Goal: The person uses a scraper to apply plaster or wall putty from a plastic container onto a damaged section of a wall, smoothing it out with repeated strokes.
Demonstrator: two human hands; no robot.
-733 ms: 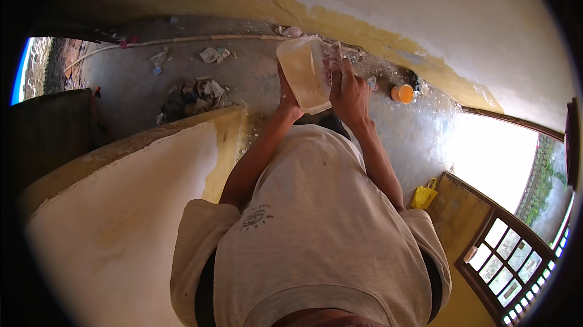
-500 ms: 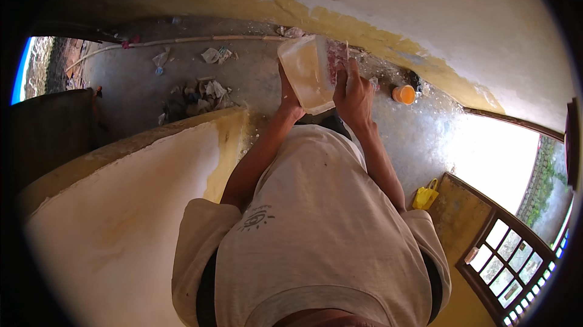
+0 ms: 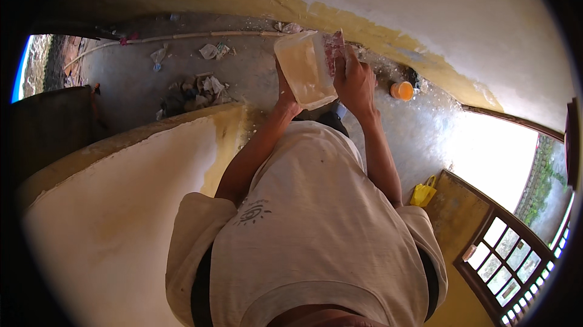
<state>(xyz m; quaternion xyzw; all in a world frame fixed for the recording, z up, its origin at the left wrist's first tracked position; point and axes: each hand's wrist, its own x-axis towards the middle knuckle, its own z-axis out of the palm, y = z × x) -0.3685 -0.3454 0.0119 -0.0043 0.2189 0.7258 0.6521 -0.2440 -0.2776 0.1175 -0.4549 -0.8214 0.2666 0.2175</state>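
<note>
My left hand [image 3: 286,95] is closed on a translucent plastic tub [image 3: 300,72], gripping its left side, with most of the fingers hidden behind it. The tub is tilted, and its inside looks pale peach with whitish smears. In my right hand [image 3: 357,89] is a flat dark-red scraper [image 3: 333,51] spattered with white. The scraper's face stands against the tub's right rim; whether it touches the rim I cannot tell. My right fingers wrap its near end.
A patchy yellow and white wall [image 3: 395,29] rises ahead. On the floor are an orange cup [image 3: 402,91], a long pole [image 3: 200,36], a rubbish heap [image 3: 194,93] and a yellow bag [image 3: 423,192]. A low wall [image 3: 133,163] stands at left, a paned window [image 3: 504,260] at right.
Both hands have shifted slightly, the tub moving a little up and left. The scraper has turned, so more of its red face shows beside the tub's rim.
</note>
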